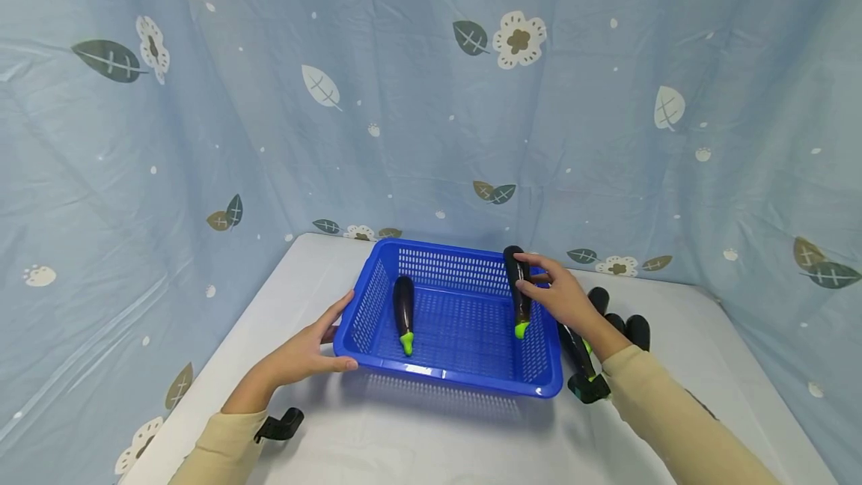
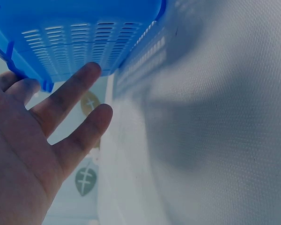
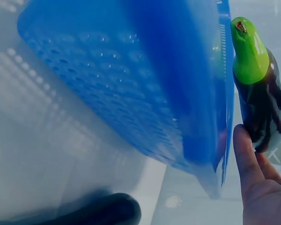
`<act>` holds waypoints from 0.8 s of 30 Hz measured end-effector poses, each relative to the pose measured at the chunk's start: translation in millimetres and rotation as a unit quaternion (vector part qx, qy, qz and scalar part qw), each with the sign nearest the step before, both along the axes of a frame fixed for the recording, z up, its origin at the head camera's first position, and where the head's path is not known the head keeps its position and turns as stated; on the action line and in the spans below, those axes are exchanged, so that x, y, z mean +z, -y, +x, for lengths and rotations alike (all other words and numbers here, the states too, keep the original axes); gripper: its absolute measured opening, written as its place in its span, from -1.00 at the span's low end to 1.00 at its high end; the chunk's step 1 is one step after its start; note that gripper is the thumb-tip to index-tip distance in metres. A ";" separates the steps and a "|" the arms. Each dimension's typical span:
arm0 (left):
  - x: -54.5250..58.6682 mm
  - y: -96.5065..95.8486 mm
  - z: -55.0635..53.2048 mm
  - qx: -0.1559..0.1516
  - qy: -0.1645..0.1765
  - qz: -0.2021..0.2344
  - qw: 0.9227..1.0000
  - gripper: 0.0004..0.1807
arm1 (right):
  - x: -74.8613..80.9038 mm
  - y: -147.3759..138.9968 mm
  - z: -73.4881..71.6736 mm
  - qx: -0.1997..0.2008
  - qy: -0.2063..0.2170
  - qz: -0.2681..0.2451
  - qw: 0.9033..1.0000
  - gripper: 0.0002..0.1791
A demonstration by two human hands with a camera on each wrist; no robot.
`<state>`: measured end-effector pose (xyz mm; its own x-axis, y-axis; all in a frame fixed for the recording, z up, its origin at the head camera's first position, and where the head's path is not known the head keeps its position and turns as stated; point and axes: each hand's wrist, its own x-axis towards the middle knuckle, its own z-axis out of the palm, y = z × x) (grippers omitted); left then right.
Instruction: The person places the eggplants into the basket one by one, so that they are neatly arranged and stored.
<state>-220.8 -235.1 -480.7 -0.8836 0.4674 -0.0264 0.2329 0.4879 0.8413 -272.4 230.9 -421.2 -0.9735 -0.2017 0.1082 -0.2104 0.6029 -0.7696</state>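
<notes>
A blue plastic basket (image 1: 447,376) with perforated walls stands on the white table, and one dark eggplant (image 1: 403,309) with a green stem end lies inside at its left. My left hand (image 1: 303,354) rests against the basket's left near corner, with the thumb on the near rim. Its other fingers are spread, and two fingers (image 2: 84,136) stand off from the basket in the left wrist view. Over the basket's right side, my right hand (image 1: 555,290) grips another eggplant (image 1: 518,294) between thumb and fingers. Its green stem end points down toward me.
Several more eggplants (image 1: 637,331) lie on the table to the right of the basket, partly behind my right forearm. A dark strap mount (image 1: 589,388) sits at the right wrist, another (image 1: 279,425) at the left. A blue patterned curtain (image 1: 417,96) hangs around the table (image 1: 431,447).
</notes>
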 end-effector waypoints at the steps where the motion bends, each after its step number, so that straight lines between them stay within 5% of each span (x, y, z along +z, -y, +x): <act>1: 0.4 -0.1 0.4 0.002 0.001 -0.001 1.000 0.26 | 0.1 1.0 -0.2 0.003 0.000 -0.003 1.000 -0.40; 24: 1.3 -0.8 2.3 -0.003 -0.005 0.001 1.000 0.27 | 10.2 12.3 -0.8 0.004 0.005 -0.009 1.000 -0.40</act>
